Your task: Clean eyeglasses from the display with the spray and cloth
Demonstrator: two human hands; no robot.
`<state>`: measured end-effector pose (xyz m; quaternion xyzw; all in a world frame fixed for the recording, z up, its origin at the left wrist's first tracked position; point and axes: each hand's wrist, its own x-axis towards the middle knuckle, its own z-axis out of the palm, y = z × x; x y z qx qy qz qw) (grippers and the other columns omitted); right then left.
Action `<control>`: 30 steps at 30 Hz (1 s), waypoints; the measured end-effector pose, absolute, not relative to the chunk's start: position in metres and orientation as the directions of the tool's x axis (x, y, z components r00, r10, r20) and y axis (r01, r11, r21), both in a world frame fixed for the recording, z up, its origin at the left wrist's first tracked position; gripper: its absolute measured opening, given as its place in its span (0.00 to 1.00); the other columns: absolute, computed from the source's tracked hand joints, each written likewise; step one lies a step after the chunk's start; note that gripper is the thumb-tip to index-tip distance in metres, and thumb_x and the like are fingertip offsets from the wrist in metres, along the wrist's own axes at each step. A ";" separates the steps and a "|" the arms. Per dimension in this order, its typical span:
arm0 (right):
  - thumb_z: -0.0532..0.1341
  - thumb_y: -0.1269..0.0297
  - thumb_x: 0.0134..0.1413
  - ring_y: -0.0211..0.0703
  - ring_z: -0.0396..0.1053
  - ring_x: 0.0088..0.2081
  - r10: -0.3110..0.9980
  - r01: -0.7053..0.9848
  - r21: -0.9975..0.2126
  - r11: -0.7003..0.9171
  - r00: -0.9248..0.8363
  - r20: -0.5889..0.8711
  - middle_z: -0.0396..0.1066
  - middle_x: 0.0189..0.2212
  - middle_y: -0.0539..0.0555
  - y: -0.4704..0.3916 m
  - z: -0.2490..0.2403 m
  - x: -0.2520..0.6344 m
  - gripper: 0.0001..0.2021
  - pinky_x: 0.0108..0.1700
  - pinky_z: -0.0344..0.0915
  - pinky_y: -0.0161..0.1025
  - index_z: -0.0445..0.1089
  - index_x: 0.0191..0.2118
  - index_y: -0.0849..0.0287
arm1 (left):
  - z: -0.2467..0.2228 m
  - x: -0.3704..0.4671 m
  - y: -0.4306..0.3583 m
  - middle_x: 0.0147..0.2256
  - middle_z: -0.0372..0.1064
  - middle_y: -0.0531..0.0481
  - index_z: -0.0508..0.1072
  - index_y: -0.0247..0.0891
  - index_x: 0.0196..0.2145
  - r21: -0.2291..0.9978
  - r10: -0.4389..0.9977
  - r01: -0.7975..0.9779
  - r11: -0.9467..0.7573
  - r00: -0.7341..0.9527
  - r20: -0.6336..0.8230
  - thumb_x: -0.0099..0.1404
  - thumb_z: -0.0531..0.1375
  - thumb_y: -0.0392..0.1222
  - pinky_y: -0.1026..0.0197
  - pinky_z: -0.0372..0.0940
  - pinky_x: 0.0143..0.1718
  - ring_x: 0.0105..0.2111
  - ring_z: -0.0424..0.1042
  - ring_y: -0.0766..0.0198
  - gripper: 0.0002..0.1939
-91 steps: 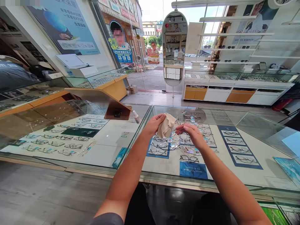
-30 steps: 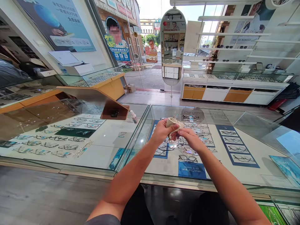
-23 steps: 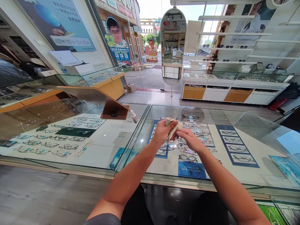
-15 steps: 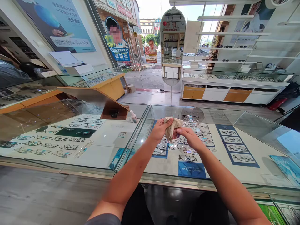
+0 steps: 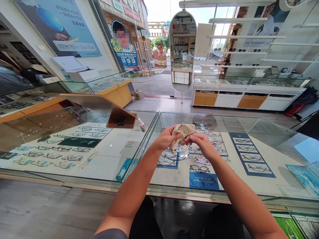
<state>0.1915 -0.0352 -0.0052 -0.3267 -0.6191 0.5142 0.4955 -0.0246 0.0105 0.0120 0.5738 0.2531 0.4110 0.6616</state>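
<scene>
Both my hands meet above a glass display counter (image 5: 249, 131). My left hand (image 5: 166, 137) pinches a beige cleaning cloth (image 5: 183, 131) that is wrapped around one lens of a thin-framed pair of glasses (image 5: 191, 146). My right hand (image 5: 202, 145) grips the glasses from the right, its fingertips touching the cloth. Most of the frame is hidden by the cloth and my fingers. Under the glass lie several rows of spectacles (image 5: 199, 168) on white and blue mats.
A second glass case (image 5: 74, 146) with more spectacles stands to the left, with a small spray bottle (image 5: 142, 125) and a wooden stand (image 5: 104, 111) on it. An oval standing mirror (image 5: 182, 49), wall shelves and cabinets (image 5: 249, 96) lie beyond.
Three seconds ago the cloth hung loose in my left hand, apart from the glasses. My hands have since come together and the cloth now covers a lens, shifting slightly between frames.
</scene>
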 end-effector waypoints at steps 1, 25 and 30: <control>0.65 0.48 0.66 0.47 0.74 0.38 0.915 -0.114 -0.961 0.253 -0.294 0.275 0.82 0.34 0.56 -0.035 -0.006 0.192 0.18 0.47 0.67 0.44 0.84 0.37 0.57 | 0.013 -0.023 0.009 0.35 0.78 0.48 0.79 0.34 0.48 0.970 0.837 -0.241 -0.030 0.525 0.156 0.58 0.79 0.52 0.64 0.71 0.35 0.31 0.75 0.65 0.27; 0.66 0.50 0.61 0.51 0.71 0.43 0.914 -0.047 -0.953 0.298 -0.273 0.299 0.80 0.36 0.55 -0.036 -0.005 0.189 0.15 0.52 0.66 0.47 0.83 0.32 0.54 | 0.014 -0.018 0.007 0.28 0.67 0.51 0.76 0.36 0.34 0.952 0.854 -0.090 -0.292 0.423 0.302 0.67 0.67 0.69 0.64 0.60 0.29 0.27 0.63 0.67 0.29; 0.66 0.51 0.62 0.49 0.67 0.40 0.938 -0.078 -0.969 0.235 -0.244 0.247 0.79 0.34 0.55 -0.031 -0.015 0.193 0.15 0.49 0.63 0.45 0.84 0.33 0.55 | 0.015 -0.025 0.008 0.33 0.72 0.49 0.78 0.35 0.45 0.965 0.817 -0.093 -0.244 0.517 0.256 0.66 0.71 0.63 0.64 0.63 0.32 0.30 0.67 0.65 0.26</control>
